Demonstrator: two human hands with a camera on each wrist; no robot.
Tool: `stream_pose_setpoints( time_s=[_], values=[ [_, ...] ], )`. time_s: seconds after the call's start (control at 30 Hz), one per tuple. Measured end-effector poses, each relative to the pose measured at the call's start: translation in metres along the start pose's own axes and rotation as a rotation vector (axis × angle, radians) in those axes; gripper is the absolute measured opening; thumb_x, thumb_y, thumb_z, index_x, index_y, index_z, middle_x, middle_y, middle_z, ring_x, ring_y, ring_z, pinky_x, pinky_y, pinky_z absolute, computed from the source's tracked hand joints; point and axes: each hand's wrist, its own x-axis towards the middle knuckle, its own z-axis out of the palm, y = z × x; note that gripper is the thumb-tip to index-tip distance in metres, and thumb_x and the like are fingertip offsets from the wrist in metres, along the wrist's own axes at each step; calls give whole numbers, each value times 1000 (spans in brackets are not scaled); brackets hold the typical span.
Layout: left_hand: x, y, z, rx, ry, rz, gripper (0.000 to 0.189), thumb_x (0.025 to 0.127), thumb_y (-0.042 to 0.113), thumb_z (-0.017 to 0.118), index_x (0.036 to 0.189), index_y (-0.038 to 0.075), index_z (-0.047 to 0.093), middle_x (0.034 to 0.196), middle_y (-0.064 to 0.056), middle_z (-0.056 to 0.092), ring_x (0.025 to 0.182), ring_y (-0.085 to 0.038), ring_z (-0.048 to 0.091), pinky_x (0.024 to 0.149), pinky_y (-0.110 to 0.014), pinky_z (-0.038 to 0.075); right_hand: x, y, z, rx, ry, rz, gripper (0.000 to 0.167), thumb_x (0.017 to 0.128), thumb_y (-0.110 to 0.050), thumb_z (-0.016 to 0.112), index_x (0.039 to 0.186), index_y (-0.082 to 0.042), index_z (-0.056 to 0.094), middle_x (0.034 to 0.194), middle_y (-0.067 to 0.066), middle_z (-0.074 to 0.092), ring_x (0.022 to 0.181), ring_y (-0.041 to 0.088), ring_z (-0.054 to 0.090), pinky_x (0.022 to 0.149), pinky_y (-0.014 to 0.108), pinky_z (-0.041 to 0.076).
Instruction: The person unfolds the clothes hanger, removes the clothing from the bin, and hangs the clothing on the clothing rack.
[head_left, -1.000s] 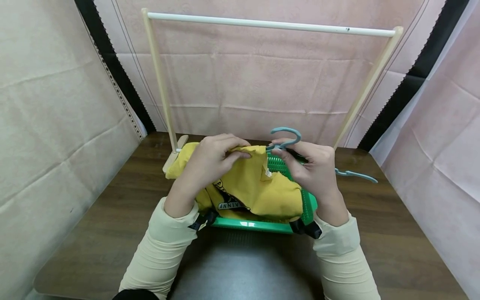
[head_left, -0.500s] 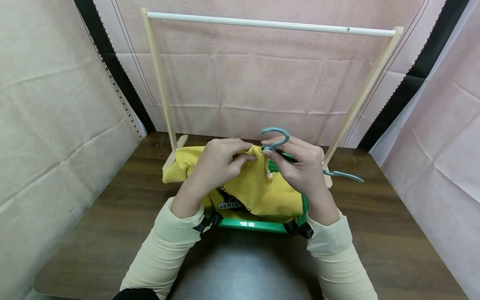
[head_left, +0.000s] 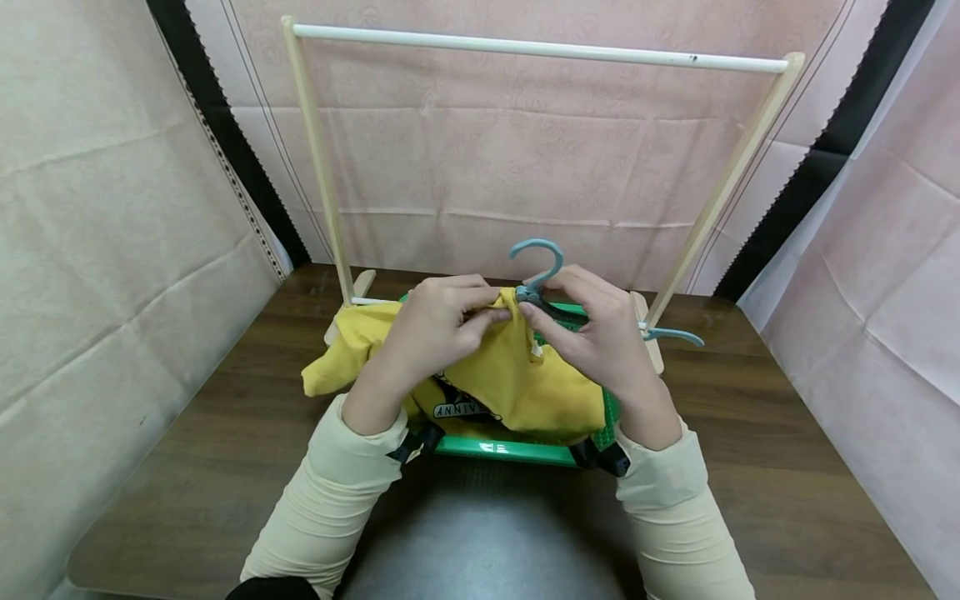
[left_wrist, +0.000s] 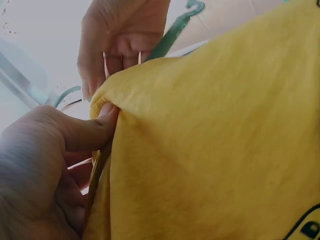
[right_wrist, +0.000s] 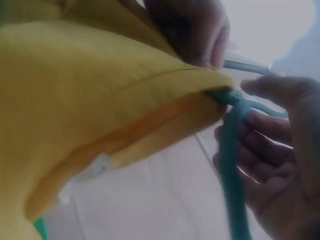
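A yellow shirt [head_left: 540,392] with a dark print lies bunched over a green basket [head_left: 498,450]. My left hand [head_left: 442,325] pinches the cloth at the shirt's neckline between thumb and fingers. A blue clothes hanger [head_left: 529,293] is at the neck opening, its hook standing up. My right hand [head_left: 600,333] holds it just below the hook. One arm of the hanger runs into the collar and is hidden under the cloth; the other sticks out past the right hand. In the right wrist view, the hanger [right_wrist: 234,165] enters the neckline near a white label [right_wrist: 85,175].
A white rack with a horizontal rail [head_left: 540,50] stands at the back of the brown table [head_left: 772,467], its posts on both sides of the work. Pale cloth walls [head_left: 112,208] enclose the left, back and right.
The hanger and my right hand have moved left, closer to my left hand, so the hanger sits further inside the shirt. The sleeve at the left now reaches further out.
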Motion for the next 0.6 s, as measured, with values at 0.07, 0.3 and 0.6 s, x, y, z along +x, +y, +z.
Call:
stream_pose_setpoints(
  time_s=[0.07,0.3,0.6],
  values=[
    [0,-1,-1,-4,2,-11,9,92,19,76,87,12,77,77,7,63,59,-6,47,54,-24,41,-1,1,-1,10,5,11,20,84,-2,80,103,-4,75,100,0,74,91,16,71,81,23,55],
    [0,-2,-1,-41,12,-20,4,91,16,76,90,12,76,79,8,65,60,-5,48,56,-25,42,1,2,5,84,23,-13,18,86,2,77,103,-3,76,100,3,74,89,17,71,79,27,57],
    [0,-8,-3,11,40,-66,12,91,19,76,80,15,73,76,10,62,58,-7,45,53,-27,39,1,2,-13,30,55,3,23,85,-2,78,108,-2,74,103,8,74,95,20,71,84,27,56]
  ],
)
